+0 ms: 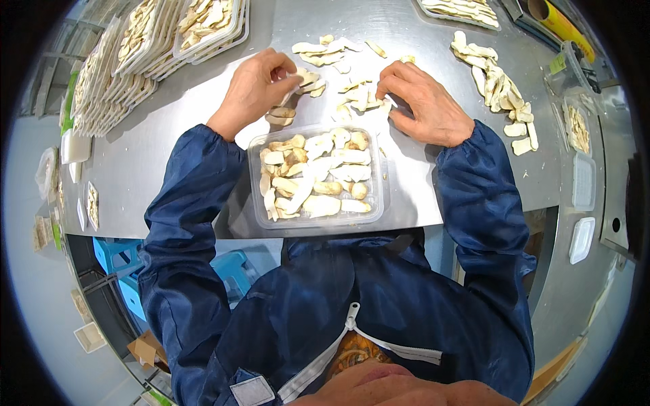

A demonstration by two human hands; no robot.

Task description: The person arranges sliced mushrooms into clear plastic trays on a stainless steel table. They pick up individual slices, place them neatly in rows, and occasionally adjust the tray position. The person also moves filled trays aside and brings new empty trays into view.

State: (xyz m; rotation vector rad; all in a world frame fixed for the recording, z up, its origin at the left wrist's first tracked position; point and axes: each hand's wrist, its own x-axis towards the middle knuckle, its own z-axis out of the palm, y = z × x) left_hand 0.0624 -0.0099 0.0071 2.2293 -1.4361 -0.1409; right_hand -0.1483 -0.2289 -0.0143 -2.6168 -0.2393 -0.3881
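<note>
My left hand (261,91) is above the steel table, its thumb and fingers closed on a pale mushroom slice (290,96). Beside its fingertips lie more sliced mushrooms (311,83). My right hand (424,104) reaches down to a loose group of slices (361,96). Its fingertips touch them, and a pale piece (387,106) shows between thumb and fingers; whether it is gripped is unclear. In front of me, a clear plastic tray (317,223) holds mushroom pieces (325,188) laid in rough rows. Further slices (325,51) lie beyond my hands.
Stacked trays of mushroom slices (122,76) stand at the far left, with another tray stack (210,25) beside them. Mushroom pieces (495,81) trail along the right. A filled tray (462,12) sits at the back right. A clear plastic tub (569,68) and empty trays (584,182) line the right side.
</note>
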